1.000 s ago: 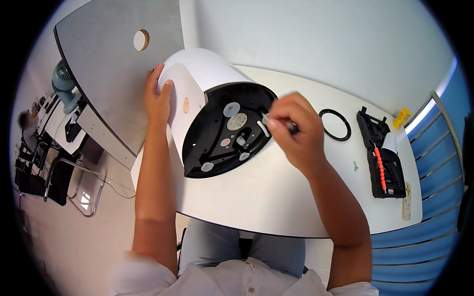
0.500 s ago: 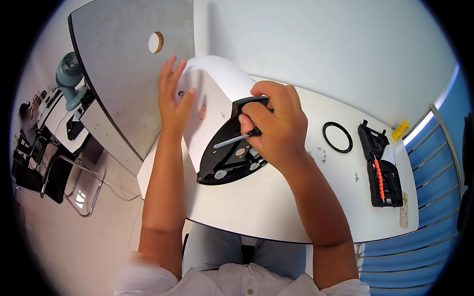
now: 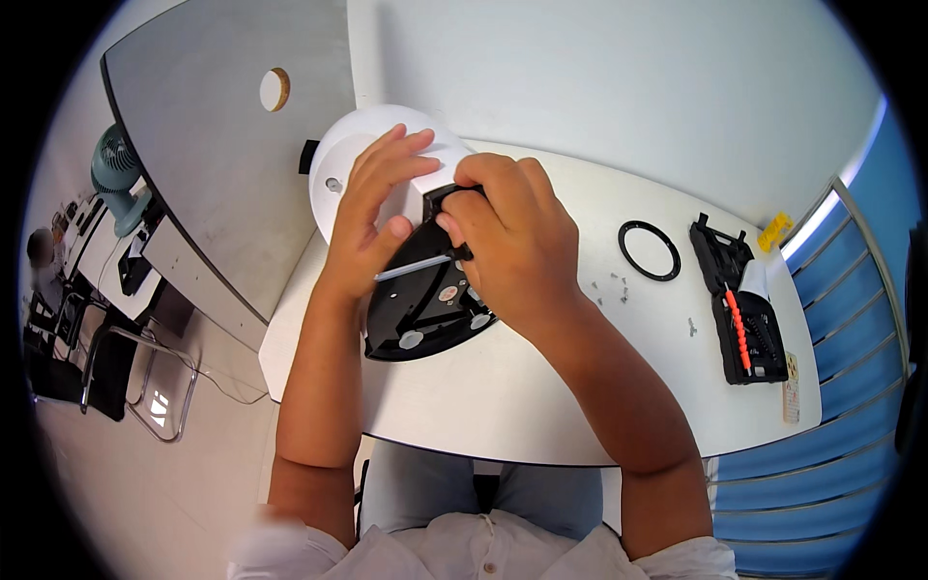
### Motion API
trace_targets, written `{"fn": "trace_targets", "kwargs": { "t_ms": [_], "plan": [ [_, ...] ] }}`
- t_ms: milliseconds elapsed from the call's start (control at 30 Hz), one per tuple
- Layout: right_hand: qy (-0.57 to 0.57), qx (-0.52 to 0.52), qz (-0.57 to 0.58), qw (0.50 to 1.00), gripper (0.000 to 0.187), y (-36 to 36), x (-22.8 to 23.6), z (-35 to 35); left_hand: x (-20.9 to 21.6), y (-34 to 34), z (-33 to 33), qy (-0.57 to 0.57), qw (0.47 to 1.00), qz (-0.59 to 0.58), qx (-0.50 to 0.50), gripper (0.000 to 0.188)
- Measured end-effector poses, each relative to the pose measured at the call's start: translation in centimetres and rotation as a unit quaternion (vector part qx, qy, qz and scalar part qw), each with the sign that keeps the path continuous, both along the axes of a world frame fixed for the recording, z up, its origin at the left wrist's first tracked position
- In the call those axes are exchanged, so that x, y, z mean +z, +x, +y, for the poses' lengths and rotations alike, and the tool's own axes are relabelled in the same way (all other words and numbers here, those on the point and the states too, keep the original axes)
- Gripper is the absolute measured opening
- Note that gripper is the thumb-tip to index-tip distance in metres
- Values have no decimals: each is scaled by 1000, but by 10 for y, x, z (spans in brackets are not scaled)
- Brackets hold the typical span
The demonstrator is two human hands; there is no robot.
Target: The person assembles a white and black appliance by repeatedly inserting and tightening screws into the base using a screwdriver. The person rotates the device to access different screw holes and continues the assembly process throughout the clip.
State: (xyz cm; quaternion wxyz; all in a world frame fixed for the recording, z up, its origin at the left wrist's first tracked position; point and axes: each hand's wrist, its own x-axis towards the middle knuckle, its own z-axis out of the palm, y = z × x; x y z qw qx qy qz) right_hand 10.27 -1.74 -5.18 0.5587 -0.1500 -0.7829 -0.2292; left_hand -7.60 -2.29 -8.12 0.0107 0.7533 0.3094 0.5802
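Left hand [image 3: 367,217]: pretty open, empty afaict, by white domed plastic housing [image 3: 350,145]
Right hand [image 3: 522,242]: clutching grey-shafted screwdriver [image 3: 416,268]
White counter's [image 3: 541,406] right edge: black plastic toolcase [image 3: 720,259]

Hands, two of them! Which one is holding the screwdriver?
The right hand: it is curled around one end of the screwdriver, while the left hand is spread open.

A grey-green fan [image 3: 115,162] stands at left; near it, a black chair [image 3: 102,379]; at right, metal rails [image 3: 884,262].
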Motion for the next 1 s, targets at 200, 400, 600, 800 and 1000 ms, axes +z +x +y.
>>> {"fn": "trace_targets", "kwargs": {
  "t_ms": [200, 400, 600, 800, 1000],
  "plan": [
    [9, 5, 59, 998, 13, -6, -9, 3, -1, 1, -1, 0, 1000, -6, 4, 64],
    [47, 19, 98, 994, 22, -4, -7, 14, -5, 2, 2, 1, 1000, -19, 4, 69],
    [5, -11, 66, 998, 27, -7, -3, 11, -7, 18, -1, 13, 996, -83, 5, 57],
    [-62, -28, 63, 996, 30, -4, 3, 8, -8, 13, 1, 15, 998, -63, -15, 41],
    [-131, -48, 50, 989, 32, -4, 4, 2, -7, 15, -1, 36, 998, -59, 12, 34]
  ]
}}
